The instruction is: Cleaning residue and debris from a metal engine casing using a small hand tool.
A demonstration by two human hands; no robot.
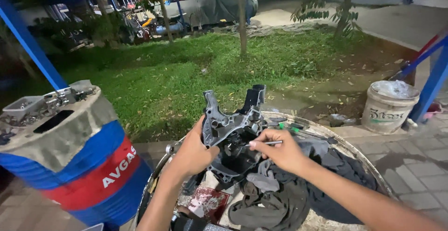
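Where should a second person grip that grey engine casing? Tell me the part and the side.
Grip the two upright prongs at the top of the grey engine casing, coming from the far side. They stand clear, while the left hand holds its left edge and the right hand works a thin tool inside.

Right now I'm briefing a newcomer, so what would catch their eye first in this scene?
First, the grey metal engine casing held upright at the centre over a round drum top: the left hand grips its side while the right hand pokes a thin metal tool into it. Next, the blue, red and grey drum at the left, with metal parts on top. Dark rags lie heaped under the right arm.
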